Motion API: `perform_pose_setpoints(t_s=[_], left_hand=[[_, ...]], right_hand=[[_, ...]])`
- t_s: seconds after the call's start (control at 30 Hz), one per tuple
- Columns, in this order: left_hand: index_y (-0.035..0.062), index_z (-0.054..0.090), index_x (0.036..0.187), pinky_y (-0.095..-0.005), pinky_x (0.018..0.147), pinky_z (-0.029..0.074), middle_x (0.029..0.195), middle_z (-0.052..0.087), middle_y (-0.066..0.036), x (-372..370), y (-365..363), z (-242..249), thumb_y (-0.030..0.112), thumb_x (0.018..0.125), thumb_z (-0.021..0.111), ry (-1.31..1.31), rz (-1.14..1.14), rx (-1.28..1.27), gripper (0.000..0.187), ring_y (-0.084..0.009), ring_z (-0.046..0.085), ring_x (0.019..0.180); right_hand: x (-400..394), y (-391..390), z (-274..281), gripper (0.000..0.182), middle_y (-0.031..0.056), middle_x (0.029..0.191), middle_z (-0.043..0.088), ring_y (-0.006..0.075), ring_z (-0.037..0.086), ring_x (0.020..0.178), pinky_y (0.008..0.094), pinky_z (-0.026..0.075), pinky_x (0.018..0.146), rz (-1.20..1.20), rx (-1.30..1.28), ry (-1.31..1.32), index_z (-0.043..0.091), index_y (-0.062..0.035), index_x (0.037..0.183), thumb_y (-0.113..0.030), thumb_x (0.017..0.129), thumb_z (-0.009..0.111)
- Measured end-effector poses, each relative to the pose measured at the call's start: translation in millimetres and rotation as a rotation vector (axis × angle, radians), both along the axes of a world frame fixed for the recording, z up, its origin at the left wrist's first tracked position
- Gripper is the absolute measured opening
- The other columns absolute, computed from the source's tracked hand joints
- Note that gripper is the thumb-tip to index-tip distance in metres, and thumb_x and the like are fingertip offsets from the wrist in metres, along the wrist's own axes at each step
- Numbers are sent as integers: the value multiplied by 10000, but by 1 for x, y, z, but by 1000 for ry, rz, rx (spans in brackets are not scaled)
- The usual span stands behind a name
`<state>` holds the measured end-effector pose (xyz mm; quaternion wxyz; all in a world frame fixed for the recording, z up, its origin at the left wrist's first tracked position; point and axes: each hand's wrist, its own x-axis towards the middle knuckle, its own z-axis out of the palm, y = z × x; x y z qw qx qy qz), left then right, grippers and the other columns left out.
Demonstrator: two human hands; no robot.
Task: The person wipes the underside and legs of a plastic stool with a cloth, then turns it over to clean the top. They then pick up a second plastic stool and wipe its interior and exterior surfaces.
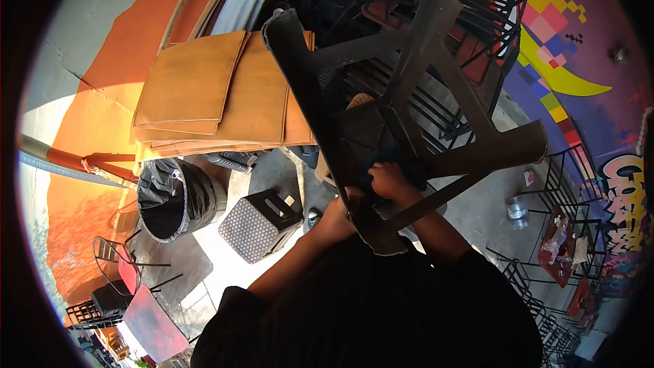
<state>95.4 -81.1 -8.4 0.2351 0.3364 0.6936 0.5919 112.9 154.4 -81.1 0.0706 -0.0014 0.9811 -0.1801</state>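
Observation:
A dark brown plastic stool [405,61] is tipped in front of me, its hollow underside and splayed legs facing up toward my view. My left hand [335,219] is closed on the near left edge of the stool. Inside the hollow, my right hand [390,180] has its fingers curled in against the underside. Something dark bluish, perhaps a cloth, shows beside those fingers, but shadow hides what they hold. A second stool [252,232], with a patterned grey seat, lies on the floor left of my left forearm.
Brown boards [191,82] are stacked at left, above a bin [180,197] lined with a black bag. Metal-framed chairs [477,54] crowd the far side. A cluttered red seat [557,249] and a clear plastic bottle [516,211] are at right. A small table [153,324] stands lower left.

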Motion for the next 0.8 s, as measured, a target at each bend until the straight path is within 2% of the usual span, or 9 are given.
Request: perform_pose_setpoints(t_s=[0.1,0.2,0.23,0.33,0.43,0.53,0.63,0.73,0.8], left_hand=[[34,520,1103,-370,792,508,986,578,-113,1,1,5,173,631,919,61,26,63,634,-248,608,877],[67,498,1148,-295,654,422,935,495,-31,2,2,6,130,748,813,173,30,158,513,-128,504,760],[65,497,1146,-296,658,426,944,498,-35,1,1,6,131,746,814,184,38,145,514,-130,509,765],[61,497,1145,-300,670,436,966,506,-47,1,5,6,131,742,816,213,47,140,519,-137,522,778],[56,498,1150,-304,679,443,971,509,-54,2,3,8,128,735,818,195,47,136,530,-142,529,786],[55,496,1156,-308,685,446,971,508,-54,3,0,6,126,717,826,135,73,92,553,-145,531,792],[45,499,1170,-322,714,469,969,538,-64,4,2,1,141,677,868,106,45,77,624,-164,562,826],[27,513,1164,-350,772,515,963,602,-83,3,-2,3,167,623,935,22,60,32,700,-202,625,885],[32,519,1150,-350,772,513,962,600,-76,3,0,4,166,622,936,-25,39,59,686,-199,621,884]], right_hand=[[9,8,1,256,162,1098,679,361,644,1052,499,467,962,-37,64,-9,732,-52,1006,-155,828,579],[1,10,-1,245,138,1071,677,366,640,1048,495,462,988,-105,126,33,734,-76,1006,-139,817,591],[-1,12,-4,242,129,1061,677,368,639,1049,497,460,997,-134,127,53,735,-87,1004,-134,813,595],[15,13,-8,197,127,1030,679,356,653,1011,504,497,925,60,2,179,728,-81,949,-110,809,591],[9,25,-1,188,127,999,676,344,670,949,492,522,890,-109,-210,154,722,-77,948,-100,823,584],[12,26,44,204,151,1002,690,350,688,932,465,545,869,-283,-56,69,742,-62,952,-100,822,589],[14,35,11,211,180,1048,712,358,694,995,455,550,880,-107,187,-311,765,-64,938,-125,819,602],[10,10,19,207,208,1088,717,351,693,1049,458,546,890,-78,212,-315,771,-58,905,-146,812,608],[0,-12,-10,224,196,1112,720,355,696,1054,485,532,913,47,69,-377,773,-62,929,-163,819,606]])
